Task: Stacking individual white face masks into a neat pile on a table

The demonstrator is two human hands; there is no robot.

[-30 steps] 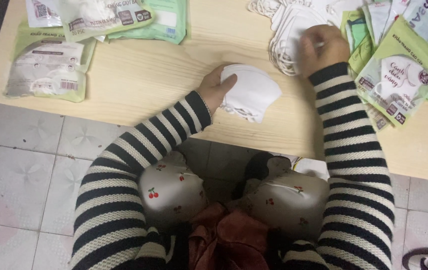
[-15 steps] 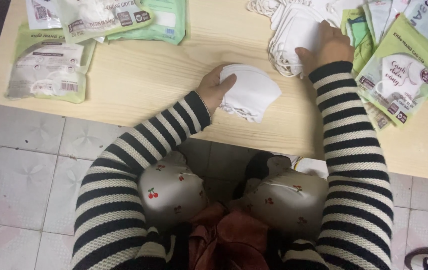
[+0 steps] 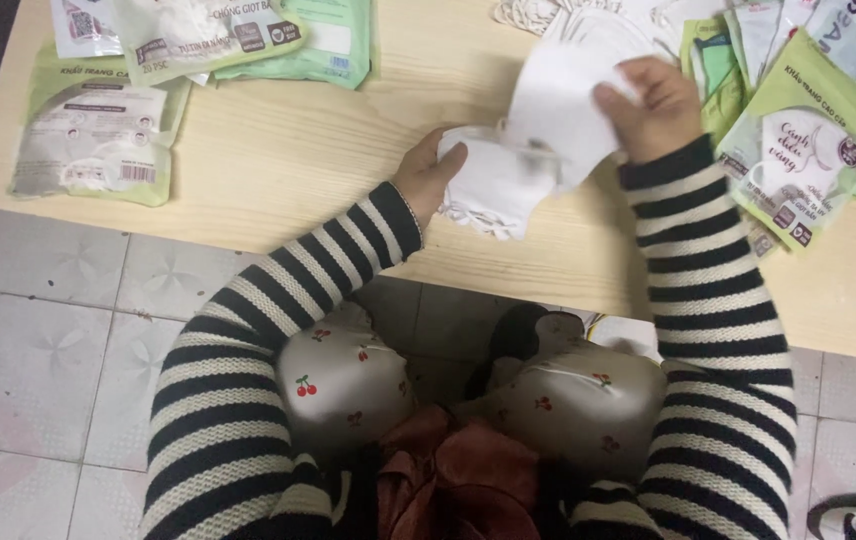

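Small stack of white folded face masks [image 3: 493, 185]: lying flat on the pale wooden table [image 3: 278, 150] near its front edge, thin ear loops spilling out at its 6 o'clock side; left hand [image 3: 428, 175] pinches it from 9 o'clock.

Single white mask [image 3: 558, 115]: folded, blurred, lifted and tilted, overlapping the stack at 1 o'clock; right hand [image 3: 653, 105] grips its 3 o'clock edge, fingers curled over.

I log: green-and-white flat pouch [image 3: 98, 140] at table's left edge; three overlapping pouches [image 3: 218, 35] top left; fanned green-white pouches [image 3: 798, 150] at right, barcode labels visible.
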